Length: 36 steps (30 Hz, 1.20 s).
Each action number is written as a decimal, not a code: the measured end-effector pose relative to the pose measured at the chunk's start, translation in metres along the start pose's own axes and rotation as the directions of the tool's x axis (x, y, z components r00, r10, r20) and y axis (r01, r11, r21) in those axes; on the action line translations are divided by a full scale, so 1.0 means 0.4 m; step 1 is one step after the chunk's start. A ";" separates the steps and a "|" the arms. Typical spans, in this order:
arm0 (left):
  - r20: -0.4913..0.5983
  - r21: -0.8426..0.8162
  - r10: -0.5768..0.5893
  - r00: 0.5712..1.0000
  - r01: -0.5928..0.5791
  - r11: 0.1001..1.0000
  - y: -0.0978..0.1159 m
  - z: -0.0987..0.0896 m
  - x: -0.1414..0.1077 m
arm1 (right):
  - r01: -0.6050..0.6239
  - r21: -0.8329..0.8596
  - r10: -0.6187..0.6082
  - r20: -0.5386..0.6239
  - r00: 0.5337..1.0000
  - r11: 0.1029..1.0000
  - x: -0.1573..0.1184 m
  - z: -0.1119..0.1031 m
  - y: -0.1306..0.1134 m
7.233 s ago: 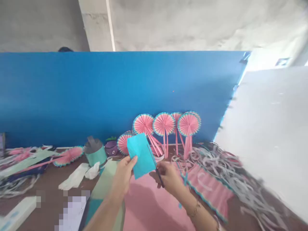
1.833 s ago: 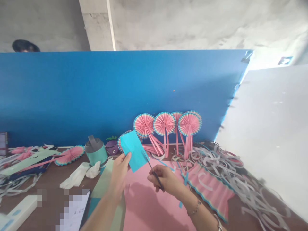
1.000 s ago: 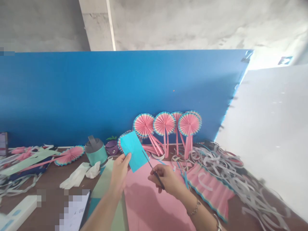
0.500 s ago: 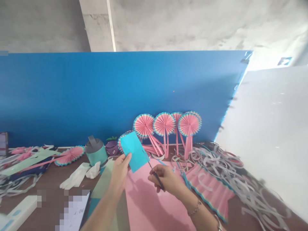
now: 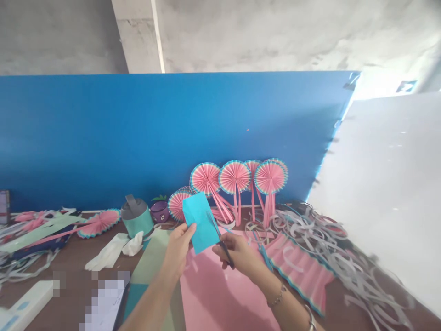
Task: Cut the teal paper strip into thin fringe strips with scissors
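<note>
My left hand [image 5: 181,242] pinches the lower left edge of a bright blue piece of paper [image 5: 200,220], held up above the table. Black-handled scissors [image 5: 225,252] are in my right hand [image 5: 236,253], with fingers through or around the handles. Their blades lie along the right edge of the blue paper; whether they are cutting into it I cannot tell. Below both hands is a large pink sheet [image 5: 220,294], with a shadow across it. Green paper [image 5: 155,250] lies at its left, near my left forearm.
Pink folded paper fans [image 5: 235,177] lean against the blue partition [image 5: 155,128]. Curled pale paper strips [image 5: 306,234] and a pleated pink piece [image 5: 303,271] spread on the right. Left are a teal cup [image 5: 138,223], crumpled tissue [image 5: 110,253] and a purple pot [image 5: 160,211].
My left hand has moved the blue paper rightward and slightly down, against the scissors. The blades now lie along its right side. My right hand stays nearly in place.
</note>
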State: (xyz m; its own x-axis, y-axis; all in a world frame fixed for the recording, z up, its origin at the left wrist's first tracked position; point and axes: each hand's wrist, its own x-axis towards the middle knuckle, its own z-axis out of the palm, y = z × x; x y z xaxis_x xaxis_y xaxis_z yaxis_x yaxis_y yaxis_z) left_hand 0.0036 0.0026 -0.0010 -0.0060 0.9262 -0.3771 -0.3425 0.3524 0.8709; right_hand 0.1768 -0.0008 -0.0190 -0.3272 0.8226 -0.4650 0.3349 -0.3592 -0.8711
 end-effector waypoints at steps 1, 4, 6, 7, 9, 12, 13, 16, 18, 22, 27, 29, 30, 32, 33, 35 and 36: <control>0.005 -0.010 -0.008 1.000 0.008 1.000 -0.004 0.000 0.002 | 0.006 0.000 -0.006 -0.003 1.000 1.000 0.001 0.000 0.003; 0.005 -0.018 -0.024 1.000 0.024 1.000 -0.014 -0.002 0.007 | 0.030 0.024 -0.030 -0.011 0.999 0.999 0.005 0.001 0.009; -0.003 -0.021 -0.036 0.999 0.036 0.999 -0.017 -0.004 0.008 | 0.044 0.031 -0.044 -0.021 0.999 0.999 0.006 0.002 0.011; -0.003 -0.024 -0.041 0.999 0.041 0.999 -0.018 -0.004 0.008 | 0.050 0.033 -0.049 -0.027 0.998 0.998 0.007 0.003 0.011; -0.003 -0.028 -0.047 0.999 0.046 0.999 -0.018 -0.005 0.007 | 0.048 0.031 -0.047 -0.038 0.998 0.998 0.008 0.004 0.010; 0.002 -0.038 -0.042 0.999 0.042 0.998 -0.014 -0.004 0.006 | 0.042 0.041 -0.040 -0.048 0.998 0.998 0.008 0.006 0.009; 0.005 -0.044 -0.042 0.999 0.042 0.998 -0.013 -0.003 0.005 | 0.045 0.047 -0.042 -0.051 0.998 0.998 0.008 0.007 0.010; 0.004 -0.059 -0.053 0.999 0.053 0.997 -0.011 -0.002 0.006 | 0.044 0.057 -0.040 -0.065 0.997 0.997 0.009 0.010 0.012; -0.002 -0.067 -0.058 0.998 0.057 0.996 -0.013 -0.002 0.007 | 0.038 0.056 -0.034 -0.074 0.997 0.998 0.009 0.010 0.013; 0.017 -0.063 -0.042 0.999 0.043 0.997 -0.019 -0.008 0.008 | 0.054 0.068 -0.047 -0.098 0.994 0.996 0.010 0.010 0.012; 0.026 -0.071 -0.054 0.998 0.056 0.996 -0.013 -0.007 0.005 | 0.044 0.064 -0.037 -0.116 0.993 0.997 0.008 0.012 0.013; 0.017 -0.085 -0.064 0.998 0.066 0.994 -0.009 -0.005 0.005 | 0.028 0.050 -0.022 -0.114 0.993 0.998 0.007 0.012 0.013; 0.014 -0.087 -0.067 0.998 0.068 0.994 -0.008 -0.004 0.005 | 0.019 0.040 -0.014 -0.108 0.994 0.999 0.006 0.011 0.013; 0.017 -0.083 -0.068 0.998 0.069 0.994 -0.009 -0.005 0.006 | 0.010 0.021 -0.008 -0.087 0.996 1.000 0.006 0.009 0.011; 0.021 -0.079 -0.067 0.998 0.068 0.995 -0.011 -0.006 0.007 | 0.010 0.016 -0.009 -0.074 0.997 1.000 0.006 0.007 0.009; 0.028 -0.062 -0.063 0.998 0.065 0.996 -0.016 -0.010 0.009 | 0.013 0.025 -0.012 -0.051 0.999 1.000 0.006 0.004 0.005; 0.030 -0.052 -0.062 0.998 0.064 0.997 -0.019 -0.011 0.009 | 0.014 0.035 -0.013 -0.039 0.999 0.999 0.005 0.003 0.003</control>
State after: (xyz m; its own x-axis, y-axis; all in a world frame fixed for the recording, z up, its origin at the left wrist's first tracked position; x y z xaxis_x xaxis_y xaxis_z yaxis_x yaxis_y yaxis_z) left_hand 0.0020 0.0026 -0.0104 0.0438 0.9060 -0.4209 -0.3905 0.4033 0.8276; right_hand 0.1755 0.0000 -0.0214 -0.2965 0.8439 -0.4471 0.2994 -0.3625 -0.8826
